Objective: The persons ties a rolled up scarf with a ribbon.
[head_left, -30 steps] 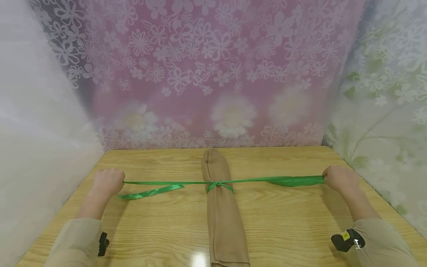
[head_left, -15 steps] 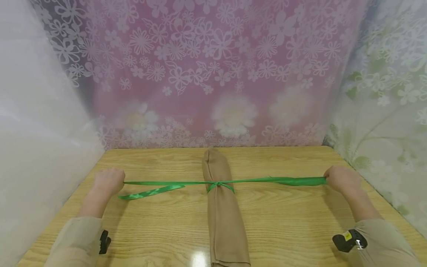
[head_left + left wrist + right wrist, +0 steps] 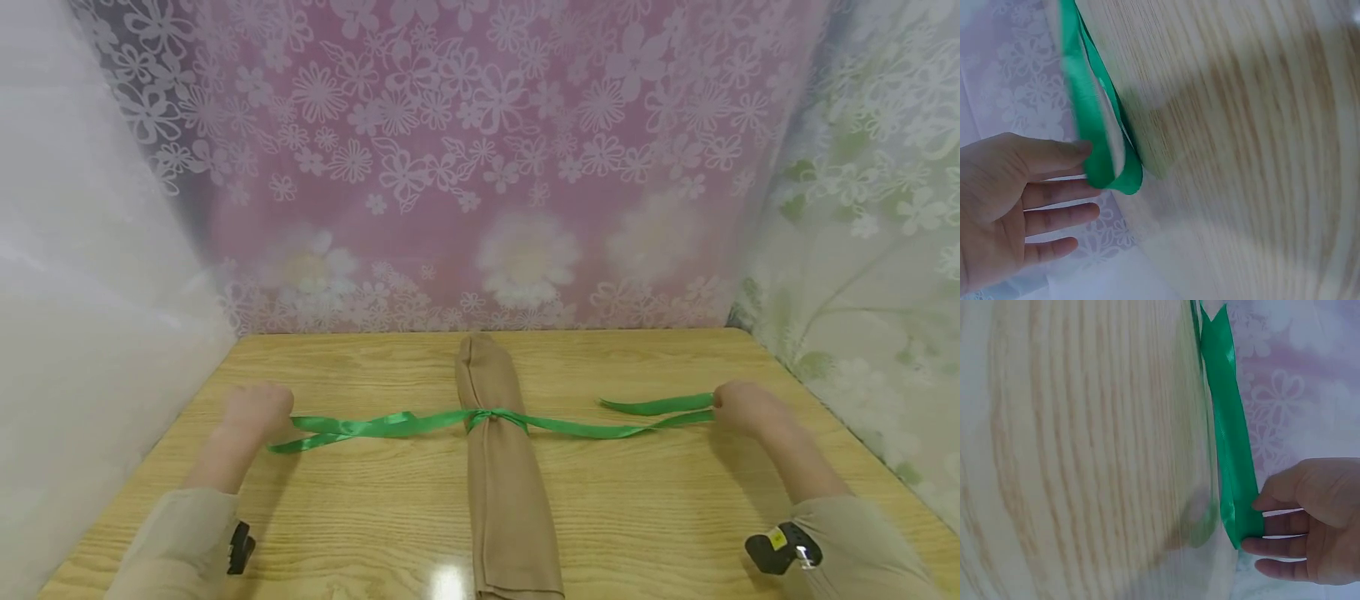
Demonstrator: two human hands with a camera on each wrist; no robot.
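A long brown cloth roll [image 3: 506, 500] lies lengthwise down the middle of the table. Around its upper part runs a green satin ribbon [image 3: 588, 430], knotted on top, whose two tails stretch out to either side and sag. My left hand [image 3: 258, 410] pinches the left tail at a fold between thumb and forefinger, the other fingers stretched out; the doubled ribbon [image 3: 1100, 150] shows in the left wrist view. On the right, my right hand [image 3: 750, 408] holds the other tail between thumb and fingers. That tail's notched end [image 3: 1217, 331] points back toward the roll.
The wood-grain table [image 3: 375, 525] has its back edge against a pink flowered curtain [image 3: 450, 167]. A white sheet [image 3: 90, 250] hangs at the left and a green-flowered one [image 3: 862, 275] at the right.
The ribbon was pulled taut and straight before; now both tails hang slack and lower. Both hands have come slightly inward toward the roll, which has stayed in place.
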